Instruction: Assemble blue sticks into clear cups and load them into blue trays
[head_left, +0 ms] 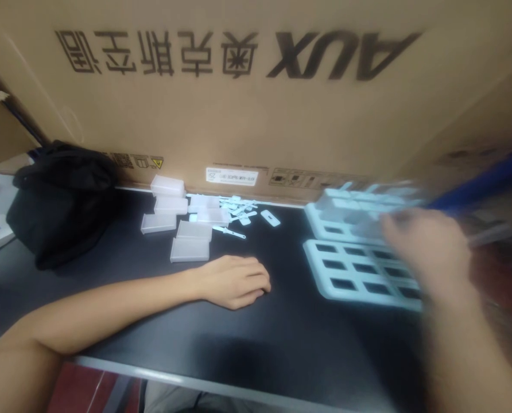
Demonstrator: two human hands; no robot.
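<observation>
My left hand (239, 281) rests palm down on the black tabletop, its fingers loosely bent and lying on the surface. I see nothing held in it. Just behind it are several translucent plastic boxes (190, 249) and a pile of small light-blue plastic pieces (241, 209). On the right, my right hand (432, 246) is smeared by motion over two light-blue trays. The front tray (320, 272) has rows of rectangular openings. Translucent boxes (346, 203) stand in the back tray (314, 221), close to my right fingers; whether the fingers grip one is unclear.
A large cardboard box (256, 120) with upside-down print stands along the back of the black table (256, 344). At the left lies a black cloth bag (62, 206). A blue bar (484, 180) runs along the right. The table's pale front edge (165, 376) is near me.
</observation>
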